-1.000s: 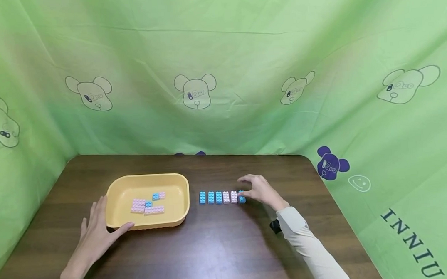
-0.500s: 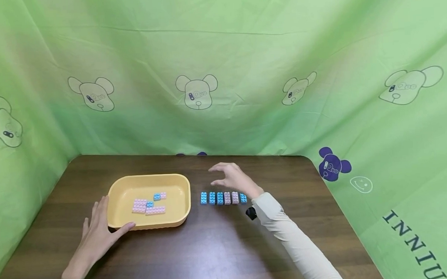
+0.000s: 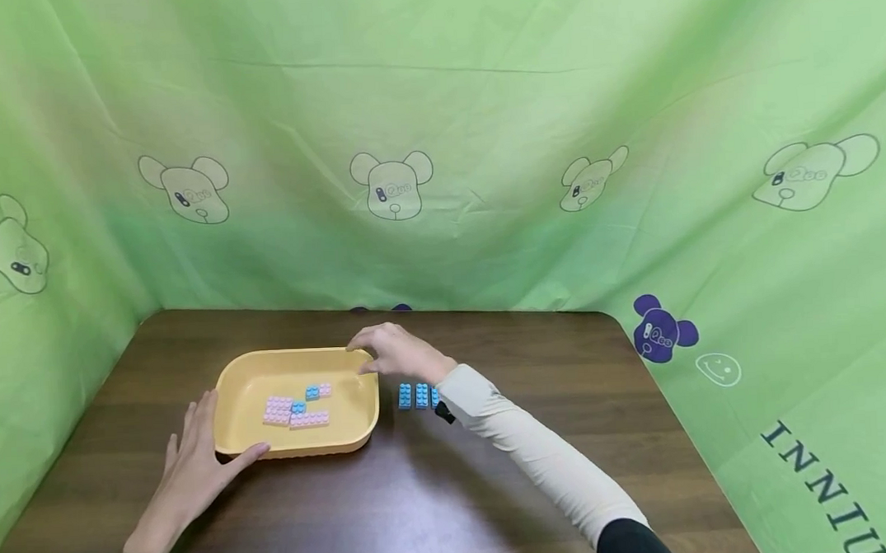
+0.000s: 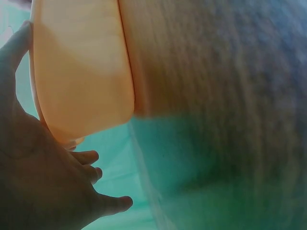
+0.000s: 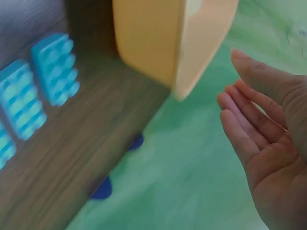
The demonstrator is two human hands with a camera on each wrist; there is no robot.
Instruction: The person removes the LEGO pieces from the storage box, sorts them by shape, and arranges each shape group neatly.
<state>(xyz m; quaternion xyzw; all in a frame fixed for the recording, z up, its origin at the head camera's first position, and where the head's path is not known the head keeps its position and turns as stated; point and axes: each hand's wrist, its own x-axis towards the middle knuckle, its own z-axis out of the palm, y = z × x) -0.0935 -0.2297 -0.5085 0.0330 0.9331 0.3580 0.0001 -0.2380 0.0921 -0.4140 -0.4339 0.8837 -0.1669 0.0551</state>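
A yellow plastic basin (image 3: 268, 362) stands on the table's left half, with pink and blue toy building bricks (image 3: 310, 419) lying on its bottom. My left hand (image 3: 192, 477) rests spread against its left end, thumb along the front rim; the left wrist view has the palm beside the basin's outer wall (image 4: 86, 67). Over the basin's back right corner hovers my right hand (image 3: 398, 353), fingers relaxed and nothing between them in the right wrist view. Right of the basin, blue bricks (image 3: 404, 396) stand in a row, partly hidden by the right sleeve.
The dark wooden table (image 3: 334, 512) ends at the back against a green curtain (image 3: 486, 250) printed with bear heads, which also hangs at both sides. A black band (image 3: 445, 412) sits at the right wrist.
My right hand has moved left from the far end of the brick row to the basin's back right corner. The forearm now covers the row's right part. The left hand stays put.
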